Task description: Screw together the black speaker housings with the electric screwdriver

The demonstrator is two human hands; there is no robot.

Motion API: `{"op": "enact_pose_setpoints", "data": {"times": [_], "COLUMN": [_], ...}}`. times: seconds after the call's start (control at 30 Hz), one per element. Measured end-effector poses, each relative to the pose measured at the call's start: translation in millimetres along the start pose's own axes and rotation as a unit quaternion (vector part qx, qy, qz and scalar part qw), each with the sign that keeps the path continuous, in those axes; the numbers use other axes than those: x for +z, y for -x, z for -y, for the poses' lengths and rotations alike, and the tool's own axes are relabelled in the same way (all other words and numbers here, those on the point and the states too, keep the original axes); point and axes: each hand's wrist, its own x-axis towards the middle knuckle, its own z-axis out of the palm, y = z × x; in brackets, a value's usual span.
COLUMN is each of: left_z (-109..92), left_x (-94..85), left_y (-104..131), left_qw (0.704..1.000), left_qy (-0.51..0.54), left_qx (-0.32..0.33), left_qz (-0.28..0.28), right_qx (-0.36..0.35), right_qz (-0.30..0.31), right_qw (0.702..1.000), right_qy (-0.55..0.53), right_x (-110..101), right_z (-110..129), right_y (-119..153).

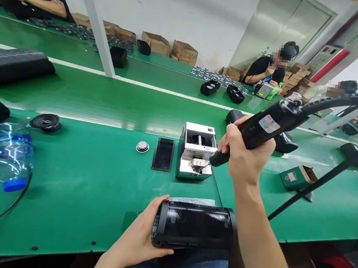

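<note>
My right hand (244, 156) grips the power tool (259, 127) by the silver box (197, 148), needing steady aim; my left hand (140, 232) holds the black speaker (198, 226) nearer me.

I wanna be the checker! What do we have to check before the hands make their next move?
1. Left hand has hold of the shiny black case: ok, at one end.
2. Right hand is wrapped around the black power tool: ok.
3. A screw is on the tool's tip: cannot tell, it's too small to see.
4. Silver machine stands upright on the green table: ok.
5. Thick black hose is off the case: ok, it loops away to the right.
6. Water bottle stands upright: not ok, it's tipped over.
</note>
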Motion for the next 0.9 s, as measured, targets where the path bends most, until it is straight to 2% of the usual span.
{"op": "enact_pose_setpoints", "data": {"times": [0.1,0.27,0.43,0.53,0.63,0.9], "left_z": [-1.1,1.4,4.1,5.5,8.3,9.2], "left_x": [-0.5,-0.4,0.3,0.1,0.3,2.4], "left_y": [-0.1,-0.2,0.0,0.9,2.4,5.0], "left_qw": [1.000,1.000,1.000,1.000,1.000,1.000], "left_qy": [-0.003,0.002,-0.004,-0.009,-0.014,-0.009], "left_qx": [0.004,-0.001,0.013,0.018,0.014,0.011], "left_qz": [-0.001,0.005,-0.003,-0.006,-0.005,-0.010], "right_qx": [0.004,0.022,0.034,0.043,0.055,0.053], "right_qz": [-0.011,0.024,0.046,0.040,0.029,0.018], "right_qw": [1.000,0.999,0.998,0.998,0.998,0.998], "right_qy": [-0.005,-0.004,-0.030,-0.022,-0.011,-0.005], "right_x": [-0.4,-10.4,-36.3,-52.4,-65.7,-83.8], "right_z": [-0.7,5.4,40.0,62.9,76.2,80.5], "right_y": [-1.8,3.8,13.8,19.8,24.3,27.7]}}
